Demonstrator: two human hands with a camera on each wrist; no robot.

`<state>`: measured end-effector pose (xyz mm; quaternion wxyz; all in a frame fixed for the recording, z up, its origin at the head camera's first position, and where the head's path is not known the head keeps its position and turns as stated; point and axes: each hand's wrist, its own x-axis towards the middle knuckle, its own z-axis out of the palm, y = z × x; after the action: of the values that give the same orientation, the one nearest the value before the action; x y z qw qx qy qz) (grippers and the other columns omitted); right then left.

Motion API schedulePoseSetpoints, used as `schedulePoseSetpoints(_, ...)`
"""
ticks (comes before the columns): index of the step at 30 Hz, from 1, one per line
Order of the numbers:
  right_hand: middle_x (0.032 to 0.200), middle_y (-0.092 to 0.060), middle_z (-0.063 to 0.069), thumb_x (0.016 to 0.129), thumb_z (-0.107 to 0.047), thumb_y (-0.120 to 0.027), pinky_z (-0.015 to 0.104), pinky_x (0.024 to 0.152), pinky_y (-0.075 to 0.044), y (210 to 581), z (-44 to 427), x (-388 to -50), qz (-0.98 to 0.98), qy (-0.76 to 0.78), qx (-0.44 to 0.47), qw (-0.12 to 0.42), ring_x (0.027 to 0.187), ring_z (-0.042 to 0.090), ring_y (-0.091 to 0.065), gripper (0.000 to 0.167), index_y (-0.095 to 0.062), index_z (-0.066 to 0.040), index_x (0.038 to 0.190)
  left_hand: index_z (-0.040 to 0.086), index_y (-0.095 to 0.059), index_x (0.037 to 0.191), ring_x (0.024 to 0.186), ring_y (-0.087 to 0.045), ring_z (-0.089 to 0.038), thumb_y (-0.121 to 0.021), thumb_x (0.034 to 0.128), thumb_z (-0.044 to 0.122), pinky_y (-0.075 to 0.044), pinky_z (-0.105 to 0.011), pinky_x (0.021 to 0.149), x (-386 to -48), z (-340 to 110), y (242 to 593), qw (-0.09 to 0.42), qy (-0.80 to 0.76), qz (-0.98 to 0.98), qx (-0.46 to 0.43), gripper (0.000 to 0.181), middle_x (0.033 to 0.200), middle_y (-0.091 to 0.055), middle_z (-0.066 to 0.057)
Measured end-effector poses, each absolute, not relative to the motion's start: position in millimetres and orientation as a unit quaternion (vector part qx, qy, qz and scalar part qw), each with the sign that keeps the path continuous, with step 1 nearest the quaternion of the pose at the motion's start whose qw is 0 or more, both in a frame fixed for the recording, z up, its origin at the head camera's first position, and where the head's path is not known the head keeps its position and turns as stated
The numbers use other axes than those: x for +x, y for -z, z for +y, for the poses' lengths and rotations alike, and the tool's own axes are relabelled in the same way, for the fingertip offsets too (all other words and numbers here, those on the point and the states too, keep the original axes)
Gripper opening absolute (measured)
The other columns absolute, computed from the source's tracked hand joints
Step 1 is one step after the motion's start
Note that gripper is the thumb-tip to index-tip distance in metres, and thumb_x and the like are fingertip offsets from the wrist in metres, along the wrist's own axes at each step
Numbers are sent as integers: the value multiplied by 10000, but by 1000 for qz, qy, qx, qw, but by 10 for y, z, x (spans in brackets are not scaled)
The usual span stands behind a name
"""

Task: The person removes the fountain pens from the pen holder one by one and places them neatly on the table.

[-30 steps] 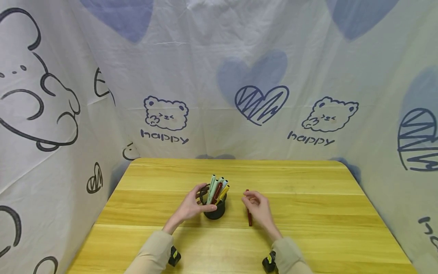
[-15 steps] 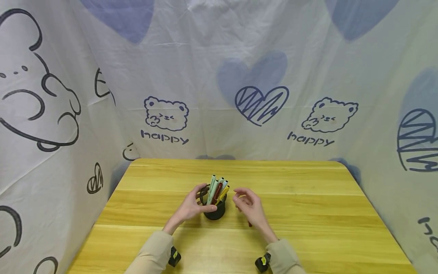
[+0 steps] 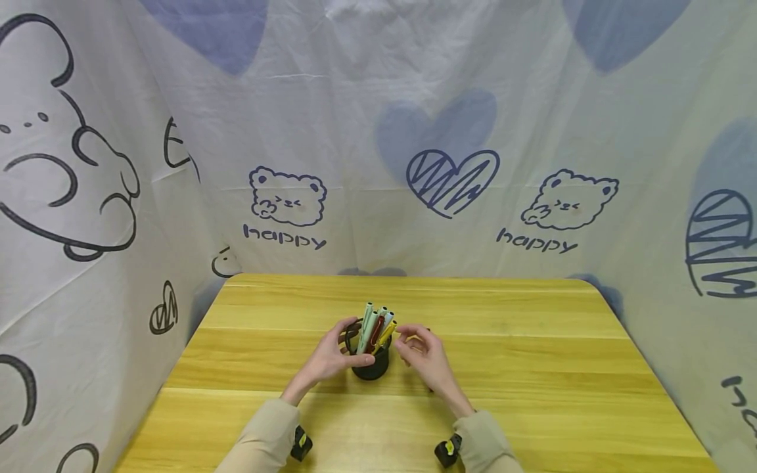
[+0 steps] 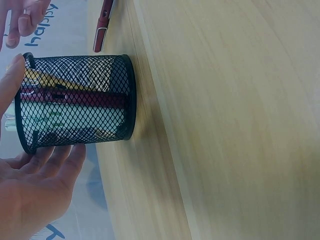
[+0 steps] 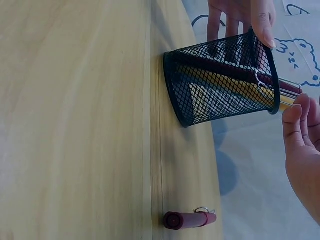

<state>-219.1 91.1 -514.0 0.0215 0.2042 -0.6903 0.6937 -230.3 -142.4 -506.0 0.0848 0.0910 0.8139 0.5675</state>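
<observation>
My left hand [image 3: 332, 355] grips the black mesh pen holder [image 3: 371, 369] near its rim, thumb on the near side and fingers behind. It stands upright with several pens inside: pale green pens [image 3: 367, 332], a dark red pen [image 5: 220, 67] and a yellow pen [image 3: 387, 334]. My right hand [image 3: 427, 358] is beside the holder, its fingers loosely bent close to the yellow pen's top. In the right wrist view its fingertips overlap that pen's end; whether they touch it I cannot tell. Another dark red pen [image 5: 190, 220] lies on the table, mostly hidden under my right hand in the head view.
The light wooden table [image 3: 532, 368] extends around the holder to both sides. Patterned white cloth [image 3: 355, 131] hangs behind the table and along its left and right sides. A small black device [image 3: 301, 443] is strapped at each wrist.
My right hand has moved left from above the loose red pen to beside the yellow pen's top. My left hand and the pen holder have stayed in place.
</observation>
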Motion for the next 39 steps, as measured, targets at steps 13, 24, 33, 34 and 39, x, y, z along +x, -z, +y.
schedulePoseSetpoints(13,931,-578,162,959,-39,-659,256,529,-498,5145,833,-2235,-706,-676,211,4,646,35,-535,292,-601,105,1206,19,-321,1552,1429,-398,-474,-874,795,222,-393,-612,1157,-2305,-1429,5069,88,-570,811,98,959,1568,-411,-205)
schedulePoseSetpoints(24,935,-570,84,974,-74,-652,221,552,-493,5146,802,-2262,-721,-664,198,-10,652,24,-537,287,-614,68,1221,32,-336,1546,1425,-408,-467,-874,794,225,-401,-606,1154,-2307,-1431,5072,84,-570,811,101,944,1570,-410,-200)
schedulePoseSetpoints(33,925,-585,200,971,-69,-656,235,543,-483,5169,790,-2307,-719,-671,181,4,627,52,-528,272,-609,67,1201,33,-339,1547,1432,-392,-477,-876,793,237,-404,-608,1150,-2304,-1430,5068,84,-566,814,99,948,1583,-390,-202)
schedulePoseSetpoints(34,924,-586,218,969,-66,-657,237,536,-482,5170,790,-2313,-718,-672,180,8,619,51,-525,273,-606,72,1200,36,-340,1547,1432,-392,-477,-875,793,240,-407,-608,1148,-2304,-1430,5068,84,-565,815,99,947,1584,-388,-200)
schedulePoseSetpoints(39,934,-587,243,969,-69,-659,235,517,-473,5164,790,-2338,-720,-674,163,12,606,79,-529,287,-585,51,1219,49,-347,1546,1430,-399,-470,-875,794,250,-423,-602,1138,-2313,-1429,5078,82,-561,818,96,941,1598,-370,-191)
